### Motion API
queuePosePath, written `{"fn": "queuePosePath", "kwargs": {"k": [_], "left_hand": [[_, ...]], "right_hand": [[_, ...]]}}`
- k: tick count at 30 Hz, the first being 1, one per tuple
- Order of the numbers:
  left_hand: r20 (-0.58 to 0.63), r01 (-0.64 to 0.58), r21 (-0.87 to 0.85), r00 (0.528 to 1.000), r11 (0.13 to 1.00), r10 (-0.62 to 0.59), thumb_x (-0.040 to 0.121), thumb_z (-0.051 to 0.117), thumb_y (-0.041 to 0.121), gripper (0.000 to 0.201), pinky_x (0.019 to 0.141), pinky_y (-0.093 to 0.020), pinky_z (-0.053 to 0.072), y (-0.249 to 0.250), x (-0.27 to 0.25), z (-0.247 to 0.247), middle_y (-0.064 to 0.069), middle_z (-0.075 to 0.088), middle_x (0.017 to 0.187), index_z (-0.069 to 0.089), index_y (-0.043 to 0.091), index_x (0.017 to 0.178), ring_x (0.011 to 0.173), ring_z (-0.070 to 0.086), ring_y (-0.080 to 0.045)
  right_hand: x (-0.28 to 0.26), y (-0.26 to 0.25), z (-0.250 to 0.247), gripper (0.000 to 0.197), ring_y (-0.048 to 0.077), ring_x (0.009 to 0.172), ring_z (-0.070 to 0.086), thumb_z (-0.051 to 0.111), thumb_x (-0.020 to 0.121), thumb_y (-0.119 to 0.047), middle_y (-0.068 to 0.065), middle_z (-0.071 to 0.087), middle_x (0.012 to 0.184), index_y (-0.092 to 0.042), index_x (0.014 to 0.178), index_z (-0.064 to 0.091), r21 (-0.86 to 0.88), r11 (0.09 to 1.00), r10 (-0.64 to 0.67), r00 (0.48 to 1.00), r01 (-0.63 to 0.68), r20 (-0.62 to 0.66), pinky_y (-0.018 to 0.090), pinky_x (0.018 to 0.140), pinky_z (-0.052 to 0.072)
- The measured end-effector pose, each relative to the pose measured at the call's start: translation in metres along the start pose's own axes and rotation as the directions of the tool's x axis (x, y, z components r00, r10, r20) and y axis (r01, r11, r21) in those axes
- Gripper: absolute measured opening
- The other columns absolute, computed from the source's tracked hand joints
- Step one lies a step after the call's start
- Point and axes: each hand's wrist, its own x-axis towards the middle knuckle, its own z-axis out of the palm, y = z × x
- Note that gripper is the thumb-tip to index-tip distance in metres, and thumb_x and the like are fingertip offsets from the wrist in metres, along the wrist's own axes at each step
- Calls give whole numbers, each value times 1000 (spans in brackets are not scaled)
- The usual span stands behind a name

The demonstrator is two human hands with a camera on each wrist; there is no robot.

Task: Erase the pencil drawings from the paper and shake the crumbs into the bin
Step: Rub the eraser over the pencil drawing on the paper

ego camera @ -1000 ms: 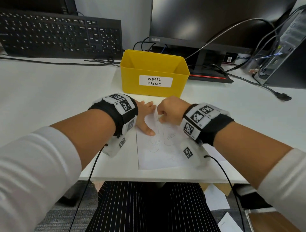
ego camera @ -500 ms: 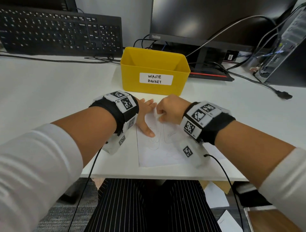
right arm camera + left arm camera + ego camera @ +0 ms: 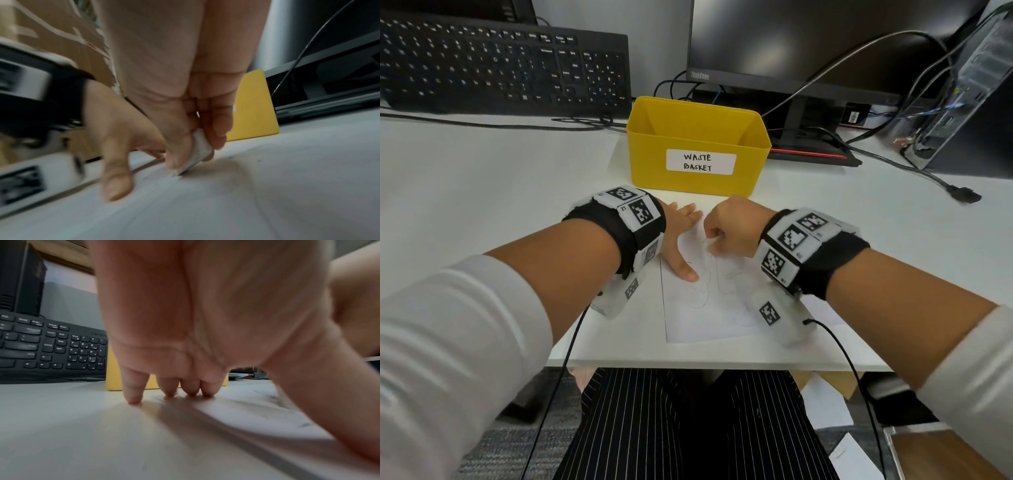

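The left hand (image 3: 681, 236) lies released, fingers straight and spread, pressing the sheet of paper (image 3: 709, 308) flat on the desk. Just to its right, the right hand (image 3: 732, 228) pinches a white eraser (image 3: 200, 151) between thumb and fingers, its lower corner touching the paper over the faint pencil drawings (image 3: 705, 284). Beyond both hands stands the yellow waste basket (image 3: 698, 147). To erase well, I would judge short, firm strokes best, rubbing away from the pinning hand so the sheet stays taut and does not buckle
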Motion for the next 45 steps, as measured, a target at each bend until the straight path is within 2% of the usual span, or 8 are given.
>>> {"fn": "queuePosePath", "kwargs": {"k": [3,11,17,25,31,37,40,45], "left_hand": [[6,17,31,1000,999,-17,79,60,58,113,117,-40,2,0,1,1,-4,-20,156,-19,14,148,146,-10,-26],[-7,1,17,1000,1000,-1,78,62,58,114,117,-41,3,0,0,-1,-4,-17,157,-16,16,149,146,-8,-27],[-5,0,20,1000,1000,0,78,62,58,112,116,-41,2,0,3,1,-4,-19,157,-15,17,149,146,-10,-27],[-22,-7,13,1000,1000,7,75,63,61,113,117,-45,6,-3,5,3,-1,-14,158,-10,19,151,146,-4,-27],[-42,-103,-36,994,994,101,78,67,52,96,118,-44,8,1,-4,1,-7,-4,159,8,30,150,146,-2,-24],[-88,-9,176,996,984,25,79,59,61,83,115,-57,-2,11,-13,-4,-2,-24,155,18,40,147,144,-19,-28],[-28,-57,57,998,997,59,82,59,57,90,117,-49,0,10,-13,3,-2,-8,158,8,29,151,146,-8,-23],[-40,-71,-29,997,997,70,76,61,62,106,118,-50,5,8,-11,21,2,-10,158,-6,27,150,146,-8,-23]], "right_hand": [[-17,-4,8,16,18,75,43,60,85,-19,3,49,76,-9,76,52,5,999,-33,999,33,-1,23,66,30],[9,4,-13,29,23,103,59,60,88,-24,8,67,110,-5,109,67,-10,1000,25,1000,-25,11,27,80,44],[-12,-11,4,22,19,73,43,57,86,-20,-1,43,61,-10,67,52,-57,997,-56,998,56,9,25,53,29],[-2,-6,-8,31,16,108,57,56,89,-24,7,68,110,-2,107,68,-26,997,-74,997,73,-10,23,75,39],[-4,-7,3,24,17,81,47,58,86,-21,6,59,89,-4,102,66,-24,1000,-10,1000,9,-24,25,68,37],[-7,-10,2,23,17,80,43,58,87,-21,0,52,76,-6,102,65,-29,999,-22,1000,22,-21,23,62,31],[-8,-10,2,23,22,86,53,58,87,-19,0,65,96,-2,100,66,-30,999,-39,999,38,-33,23,67,36],[-15,-13,1,22,17,66,39,56,85,-14,-16,30,58,-8,65,48,-44,997,-71,997,70,-31,17,48,24]]}}
